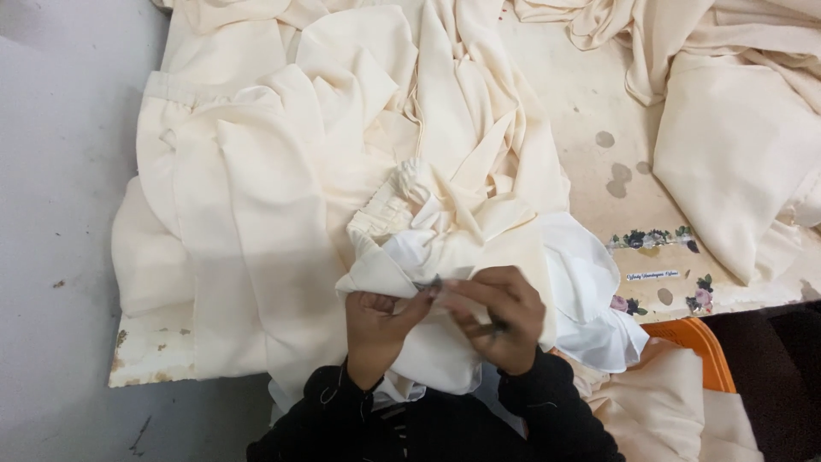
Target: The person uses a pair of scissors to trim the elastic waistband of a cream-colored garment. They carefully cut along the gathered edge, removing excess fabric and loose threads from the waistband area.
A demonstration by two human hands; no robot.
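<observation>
Hands (445, 321) half-buried in cream fabric (282, 197)

tool in right hand (500, 321): mostly hidden | orange crate (697, 342): part-covered

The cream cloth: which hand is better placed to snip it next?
Probably the right hand. It seems to hold a small dark tool, maybe snips, with its fingers already at the cloth. The left hand pinches the fold beside it, so it looks busy keeping the fold steady.
</observation>
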